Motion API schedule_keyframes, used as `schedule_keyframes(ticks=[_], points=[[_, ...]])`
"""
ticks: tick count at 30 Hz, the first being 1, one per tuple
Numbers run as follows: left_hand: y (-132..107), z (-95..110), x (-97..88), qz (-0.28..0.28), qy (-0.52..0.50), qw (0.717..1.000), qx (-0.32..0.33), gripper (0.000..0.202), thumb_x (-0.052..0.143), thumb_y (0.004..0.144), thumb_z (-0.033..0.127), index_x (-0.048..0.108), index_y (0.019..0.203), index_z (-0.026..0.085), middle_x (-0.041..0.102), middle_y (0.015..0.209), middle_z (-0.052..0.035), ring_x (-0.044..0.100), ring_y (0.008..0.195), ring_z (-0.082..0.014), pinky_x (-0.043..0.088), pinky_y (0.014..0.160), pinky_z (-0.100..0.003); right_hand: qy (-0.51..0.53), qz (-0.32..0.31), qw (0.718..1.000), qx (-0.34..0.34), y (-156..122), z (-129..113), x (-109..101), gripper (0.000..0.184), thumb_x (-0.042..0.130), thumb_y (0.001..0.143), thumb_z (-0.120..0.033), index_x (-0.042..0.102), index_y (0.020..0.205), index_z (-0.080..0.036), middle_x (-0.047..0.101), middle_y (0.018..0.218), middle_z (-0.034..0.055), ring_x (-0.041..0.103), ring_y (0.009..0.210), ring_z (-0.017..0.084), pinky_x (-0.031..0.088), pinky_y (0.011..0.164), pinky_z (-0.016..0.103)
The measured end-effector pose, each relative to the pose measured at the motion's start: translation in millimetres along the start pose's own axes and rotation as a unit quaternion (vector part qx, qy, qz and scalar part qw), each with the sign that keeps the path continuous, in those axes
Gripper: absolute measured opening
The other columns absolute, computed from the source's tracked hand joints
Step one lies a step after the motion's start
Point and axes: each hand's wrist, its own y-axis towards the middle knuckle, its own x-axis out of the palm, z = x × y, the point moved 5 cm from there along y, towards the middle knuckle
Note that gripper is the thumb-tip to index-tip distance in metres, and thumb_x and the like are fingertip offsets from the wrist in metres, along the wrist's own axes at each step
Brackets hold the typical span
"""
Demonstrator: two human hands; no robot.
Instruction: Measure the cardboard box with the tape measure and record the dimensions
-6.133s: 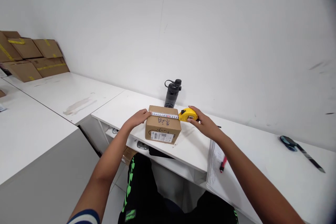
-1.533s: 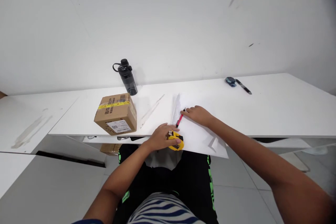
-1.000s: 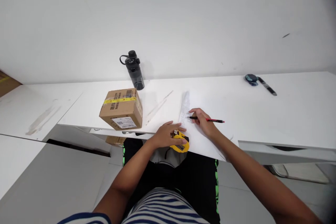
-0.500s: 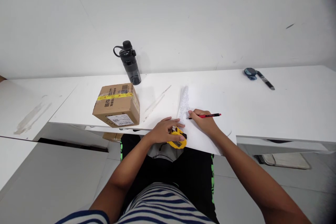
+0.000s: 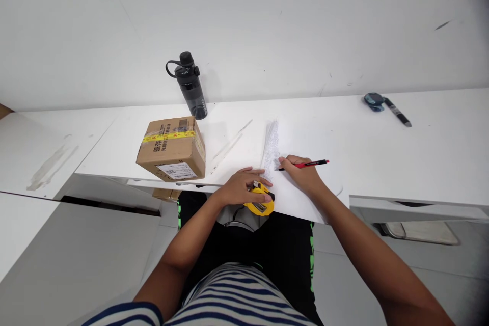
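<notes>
Between the thumb and fingers of my left hand (image 5: 240,187) is a yellow tape measure (image 5: 264,208), at the desk's front edge. The fingertips of that hand rest near the paper's left side. My right hand (image 5: 305,175) pinches a red and black pen (image 5: 315,163), its tip down on the white paper (image 5: 296,198). A folded part of the paper, covered in small dense writing (image 5: 272,145), lies just left of the pen tip. What the pen has marked is too small to read.
Left on the white desk (image 5: 382,163) stands a taped cardboard box (image 5: 170,150), with a dark water bottle (image 5: 191,89) behind it. At the far right lie a blue round object (image 5: 374,101) and a grey and black marker-like object (image 5: 398,112). A wall rises behind.
The view has shifted slightly, so everything sits a little differently in the picture. Both hands keep their holds, and the pen has hardly moved on the paper.
</notes>
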Motion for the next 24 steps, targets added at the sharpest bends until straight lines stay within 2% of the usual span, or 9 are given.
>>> schedule_keyframes(ticks=[9,13,22,24], points=[[0.2,-0.1,-0.2,-0.001,0.002,1.0,-0.005,0.04,0.076,0.074,0.05,0.074,0.107,0.029,0.071,0.123,-0.0022,0.048,0.138,-0.023,0.02,0.122,-0.039,0.003,0.044,0.999,0.013,-3.1,1.8,-4.4,0.036,0.056,0.082,-0.046,0.056,0.055,-0.021,0.063,0.062,0.0029,0.056,0.066,0.019,0.043,0.064,0.032],[0.3,0.1,-0.2,0.0,0.004,1.0,-0.003,0.038,0.076,0.075,0.05,0.074,0.106,0.029,0.07,0.124,-0.0015,0.047,0.138,-0.0225,0.02,0.121,-0.038,-0.005,0.017,1.0,0.012,-2.6,1.1,-2.6,0.035,0.057,0.08,-0.045,0.056,0.055,-0.021,0.063,0.06,0.0028,0.055,0.064,0.019,0.043,0.062,0.032],[0.2,-0.9,0.9,0.001,0.005,1.0,0.001,0.035,0.074,0.077,0.05,0.074,0.106,0.03,0.073,0.116,0.0008,0.048,0.138,-0.0228,0.02,0.121,-0.037,0.008,0.048,0.999,0.015,-3.4,2.5,-4.8,0.035,0.055,0.081,-0.044,0.056,0.054,-0.021,0.063,0.061,0.0031,0.057,0.065,0.019,0.043,0.064,0.032],[0.2,-0.5,1.0,0.002,0.005,1.0,0.003,0.035,0.074,0.077,0.05,0.074,0.105,0.03,0.073,0.116,0.0009,0.048,0.137,-0.0229,0.021,0.121,-0.038,0.01,0.039,0.999,0.016,-2.8,2.8,-4.0,0.035,0.056,0.08,-0.044,0.056,0.054,-0.021,0.063,0.061,0.0029,0.057,0.065,0.019,0.043,0.064,0.032]])
